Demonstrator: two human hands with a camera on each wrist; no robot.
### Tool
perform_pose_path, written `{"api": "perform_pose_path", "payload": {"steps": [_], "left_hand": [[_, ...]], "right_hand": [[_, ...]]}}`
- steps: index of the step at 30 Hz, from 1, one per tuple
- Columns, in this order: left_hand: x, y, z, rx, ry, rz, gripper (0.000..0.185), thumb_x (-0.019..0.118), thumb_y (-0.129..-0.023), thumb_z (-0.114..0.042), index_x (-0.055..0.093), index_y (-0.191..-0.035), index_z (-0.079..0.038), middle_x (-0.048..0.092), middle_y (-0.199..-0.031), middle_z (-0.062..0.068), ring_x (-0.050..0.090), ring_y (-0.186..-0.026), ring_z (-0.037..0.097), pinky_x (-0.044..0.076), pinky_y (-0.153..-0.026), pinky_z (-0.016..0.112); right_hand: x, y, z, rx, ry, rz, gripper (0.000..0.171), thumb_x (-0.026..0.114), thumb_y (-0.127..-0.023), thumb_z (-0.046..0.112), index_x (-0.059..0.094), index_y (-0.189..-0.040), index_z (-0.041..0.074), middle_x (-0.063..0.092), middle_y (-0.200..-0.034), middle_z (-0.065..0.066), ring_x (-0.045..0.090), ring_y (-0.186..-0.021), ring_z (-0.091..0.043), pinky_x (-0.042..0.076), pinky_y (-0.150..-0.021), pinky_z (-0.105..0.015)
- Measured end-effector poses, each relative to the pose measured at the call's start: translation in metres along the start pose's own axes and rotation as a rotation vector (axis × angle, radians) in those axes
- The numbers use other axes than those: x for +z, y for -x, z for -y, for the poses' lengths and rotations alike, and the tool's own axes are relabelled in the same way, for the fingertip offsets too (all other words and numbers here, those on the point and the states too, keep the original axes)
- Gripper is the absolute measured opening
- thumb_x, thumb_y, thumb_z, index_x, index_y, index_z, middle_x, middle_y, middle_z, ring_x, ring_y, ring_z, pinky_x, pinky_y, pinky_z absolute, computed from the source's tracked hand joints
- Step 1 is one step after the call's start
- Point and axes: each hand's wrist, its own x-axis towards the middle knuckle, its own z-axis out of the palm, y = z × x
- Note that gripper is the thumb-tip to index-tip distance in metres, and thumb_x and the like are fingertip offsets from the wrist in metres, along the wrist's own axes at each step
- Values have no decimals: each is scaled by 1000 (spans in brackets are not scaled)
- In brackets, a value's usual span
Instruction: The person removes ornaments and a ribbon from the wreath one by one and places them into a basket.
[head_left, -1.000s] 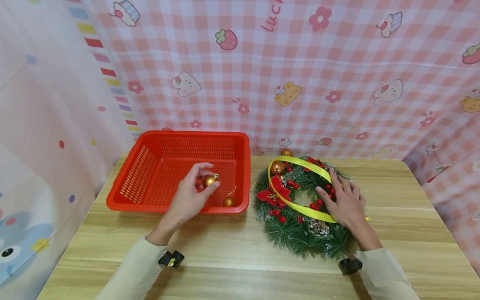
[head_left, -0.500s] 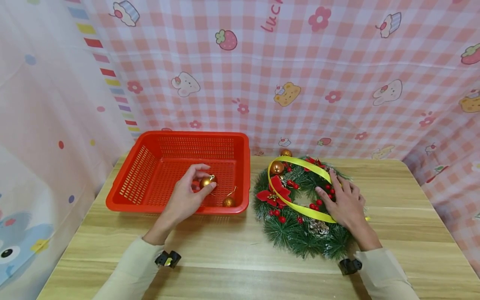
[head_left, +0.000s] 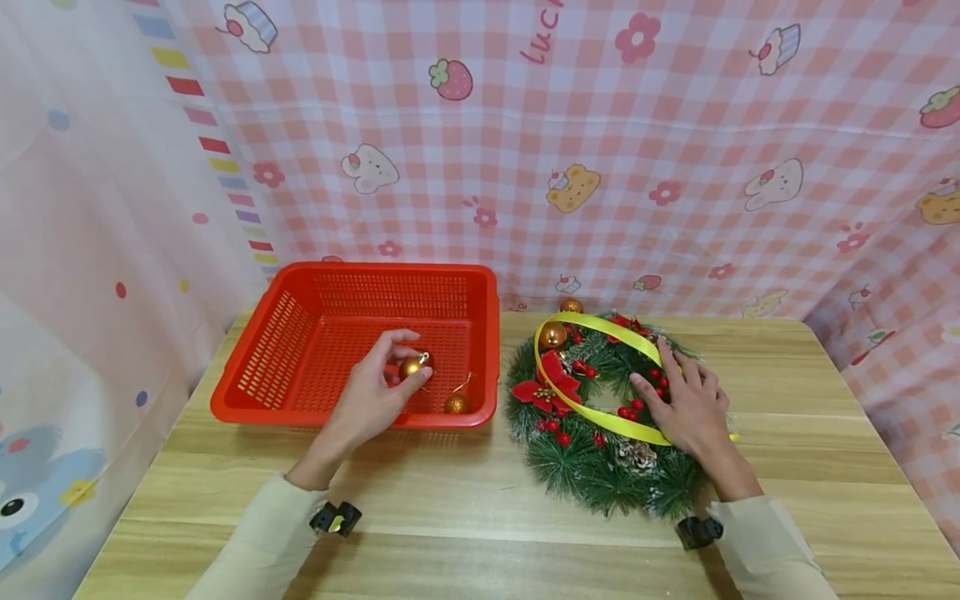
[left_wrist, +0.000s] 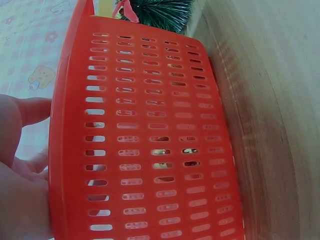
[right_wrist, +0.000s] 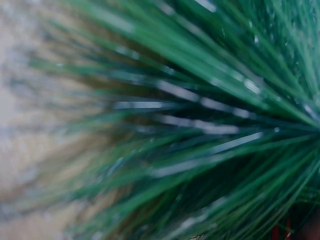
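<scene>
Gold bauble [head_left: 412, 366] in left hand [head_left: 369, 398]

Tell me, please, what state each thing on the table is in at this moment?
Red basket: upright on the table, one gold ball lying inside.
Held gold ball: pinched by the left hand over the basket.
Wreath: flat on the table, yellow ribbon looped over it, a gold ball attached.
Right hand: fingers straight, pressing on the wreath.
</scene>
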Motion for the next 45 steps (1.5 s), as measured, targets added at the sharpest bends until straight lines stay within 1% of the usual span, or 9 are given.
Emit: {"api": "perform_pose_path", "payload": {"steps": [5,7,13,19,26,31,39,43,45], "left_hand": [[2,-1,0,-21,-41,45,51,69,-94,-21,45,-139,-17,64,-123,13,58,-113,32,46,-91,51],[3,-2,-1,-24,-51,54,54,69,-94,-22,44,-142,-17,64,-125,13,58,-114,34,45,-92,52],[11,-4,-9,-8,-56,64,56,68,-94,-23,43,-144,-18,64,-122,7,58,-101,27,47,-83,44],[32,-7,-20,36,-80,91,57,67,-94,-23,43,-146,-16,62,-128,12,58,-117,32,47,-97,51],[60,-10,-32,78,-203,125,59,65,-96,-28,42,-149,-15,57,-139,11,54,-126,32,46,-100,52],[69,-8,-35,70,-331,115,63,61,-97,-40,39,-152,-20,50,-149,8,49,-134,30,42,-104,55],[73,-8,-36,4,-447,162,76,53,-94,-61,30,-157,-25,53,-146,11,54,-129,31,51,-92,52],[74,-9,-35,7,-468,185,78,54,-94,-60,26,-158,-26,53,-146,10,57,-124,30,56,-77,43],[74,-9,-35,12,-475,195,77,54,-94,-58,25,-158,-27,52,-147,8,58,-124,30,55,-74,42]], "right_hand": [[0,0,-1,2,-2,-1,79,34,-100,63,4,-161,22,18,-158,-28,15,-136,-58,16,-96,-78],[0,0,-1,3,-3,-3,79,34,-100,63,4,-161,22,18,-158,-28,15,-136,-59,16,-96,-78],[0,0,0,6,-5,-2,79,34,-100,63,3,-161,23,18,-158,-28,15,-137,-59,15,-96,-78],[1,-1,-1,3,-5,3,79,34,-100,63,2,-161,23,18,-158,-28,15,-137,-59,15,-97,-78],[1,-1,-1,1,-7,13,79,34,-101,62,2,-161,22,17,-158,-29,14,-137,-59,15,-97,-78],[-1,0,-1,0,-9,20,79,33,-101,62,1,-161,23,16,-158,-28,14,-137,-59,15,-97,-78],[-4,-2,-1,-9,-4,44,79,33,-101,63,-2,-160,23,14,-159,-28,13,-137,-59,14,-97,-78],[-4,-3,-4,-19,-4,53,79,34,-101,62,-1,-160,23,15,-159,-29,13,-137,-59,14,-97,-78],[-4,-3,-5,-26,-4,59,79,34,-101,61,-1,-160,24,15,-158,-29,14,-136,-59,15,-98,-78]]}}
